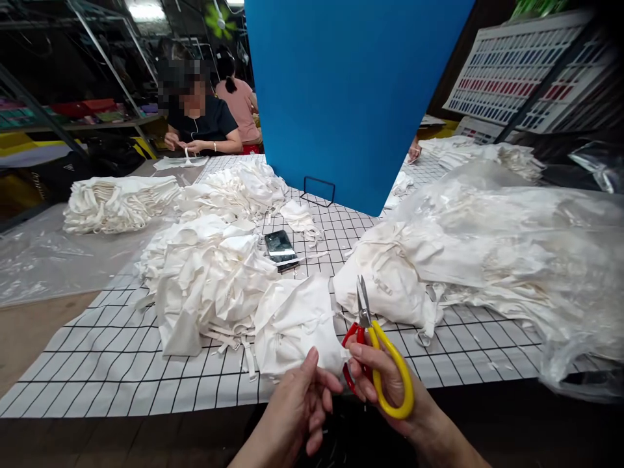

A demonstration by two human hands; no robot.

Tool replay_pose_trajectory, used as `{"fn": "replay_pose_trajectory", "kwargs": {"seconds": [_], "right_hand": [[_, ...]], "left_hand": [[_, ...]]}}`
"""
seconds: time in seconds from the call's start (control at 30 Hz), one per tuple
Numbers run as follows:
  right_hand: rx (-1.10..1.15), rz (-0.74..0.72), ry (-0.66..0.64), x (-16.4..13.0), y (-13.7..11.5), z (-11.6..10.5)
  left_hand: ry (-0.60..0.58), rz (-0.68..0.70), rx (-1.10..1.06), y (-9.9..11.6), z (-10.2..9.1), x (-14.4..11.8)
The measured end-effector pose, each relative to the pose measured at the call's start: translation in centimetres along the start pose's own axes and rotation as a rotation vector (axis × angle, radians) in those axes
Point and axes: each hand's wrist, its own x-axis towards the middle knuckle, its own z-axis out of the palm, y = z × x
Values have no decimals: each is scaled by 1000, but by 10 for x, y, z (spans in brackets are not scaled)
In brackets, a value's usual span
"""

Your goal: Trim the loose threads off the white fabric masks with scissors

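Layout: your left hand [305,396] and right hand [385,374] are side by side at the near edge of the tablecloth [121,383], scissors [364,316] in your right. Fabric piece [297,331] lies right before you. Left of it: loose fabric pile [209,279]; second pile [238,188] behind that, folded stack [119,201] farther left. Phone [280,246] sits behind your piece. To its right: fabric bundle [377,270], then plastic bag [526,234] over more fabric. Panel [341,97] stands behind the phone; co-worker [205,123] beyond, left of it.
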Motion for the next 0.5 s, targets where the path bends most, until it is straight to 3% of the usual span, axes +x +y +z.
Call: {"fn": "replay_pose_trajectory", "kwargs": {"seconds": [0.13, 0.2, 0.3, 0.4, 0.5], "right_hand": [[9, -1, -35, -9, -11, 3], [-29, -18, -59, -12, -13, 3], [-130, -69, -23, -13, -18, 0], [-247, -108, 70, -14, -23, -5], [-331, -74, 77, -15, -22, -3]], "left_hand": [[-200, -272, -429, -14, 2, 5], [-206, -270, -585, -16, 4, 10], [-50, -109, -653, -5, 8, 16], [96, 241, -513, 26, 9, 13], [93, 518, -307, 62, 11, 7]]}}
